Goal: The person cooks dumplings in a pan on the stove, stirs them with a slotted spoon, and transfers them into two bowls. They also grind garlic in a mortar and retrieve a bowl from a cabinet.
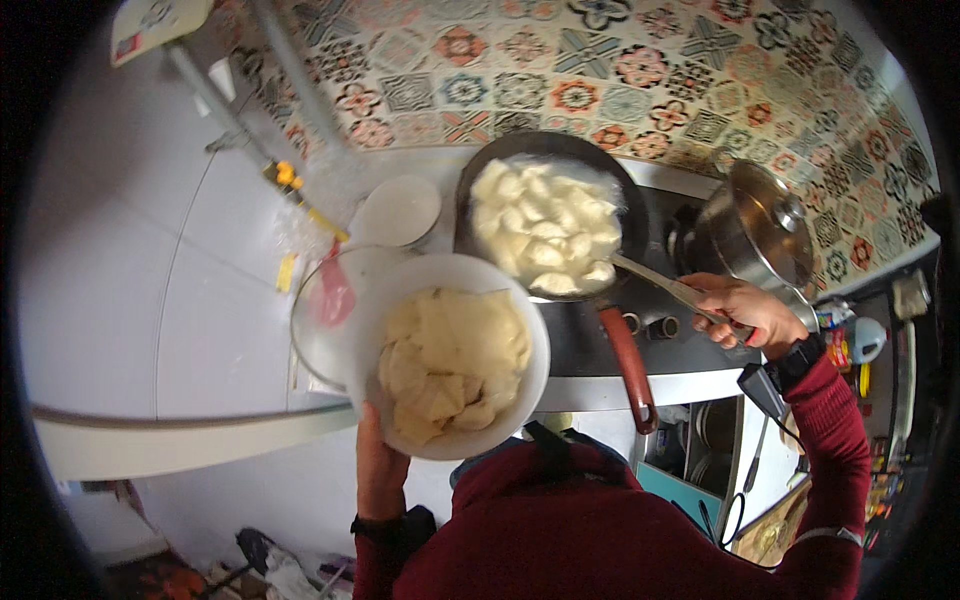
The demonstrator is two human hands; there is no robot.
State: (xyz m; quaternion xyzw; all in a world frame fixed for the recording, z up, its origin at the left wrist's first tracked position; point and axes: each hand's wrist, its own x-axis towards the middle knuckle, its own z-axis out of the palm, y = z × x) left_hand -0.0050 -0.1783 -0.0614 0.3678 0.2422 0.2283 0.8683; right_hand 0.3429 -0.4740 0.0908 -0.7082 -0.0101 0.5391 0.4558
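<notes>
My left hand (384,454) holds a white bowl (538,360) from below at its near left side. In the bowl lie pale, flat pieces of food (450,375), looking like dough or dumplings. With my right hand (742,311) I grip the handle of a metal utensil (660,281); its far end reaches into a dark frying pan (637,202), where its tip is hidden. Several whitish dumplings (544,229) lie in cloudy liquid in the pan. The pan's reddish-brown handle (628,367) points towards me, below my right hand.
A steel pot with a lid (754,225) stands on the black stove (585,345), right of the pan. Left of the pan are a white round dish (401,210) and a glass lid (307,330), partly under the bowl. Patterned tiles (525,90) cover the wall behind.
</notes>
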